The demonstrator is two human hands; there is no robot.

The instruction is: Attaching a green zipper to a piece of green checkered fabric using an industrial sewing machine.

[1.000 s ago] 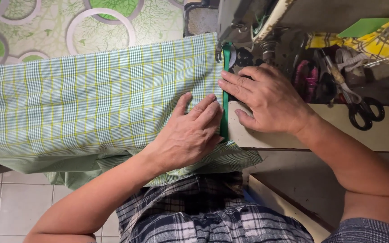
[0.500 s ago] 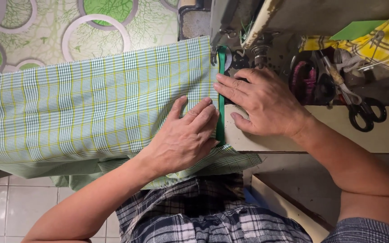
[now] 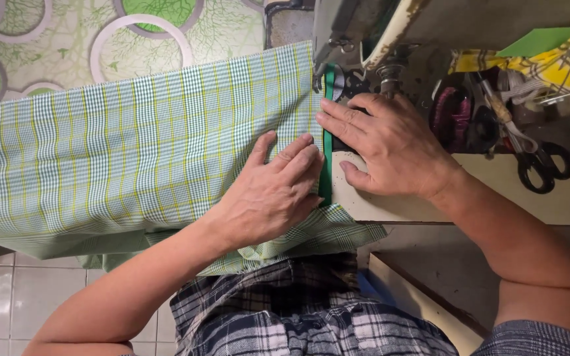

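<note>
Green checked cloth (image 3: 133,151) spread across the desk (image 3: 562,198), its right edge with solid green strip (image 3: 326,171) under the sewing machine (image 3: 364,39); left hand (image 3: 275,191) flat, released, pinning cloth; right hand (image 3: 390,148) flat, steadying the strip, seemingly for alignment; scissors (image 3: 539,165) far right; tiled floor (image 3: 1,296) below.

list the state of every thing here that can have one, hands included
left hand: flat, palm down on the checked cloth
right hand: flat, fingers beside the green strip
checked cloth: spread out, near edge hanging off the table
green strip: laid straight along the cloth edge, running under the machine
scissors: lying shut, untouched
sewing machine: needle area over the strip; running or not cannot be told
</note>
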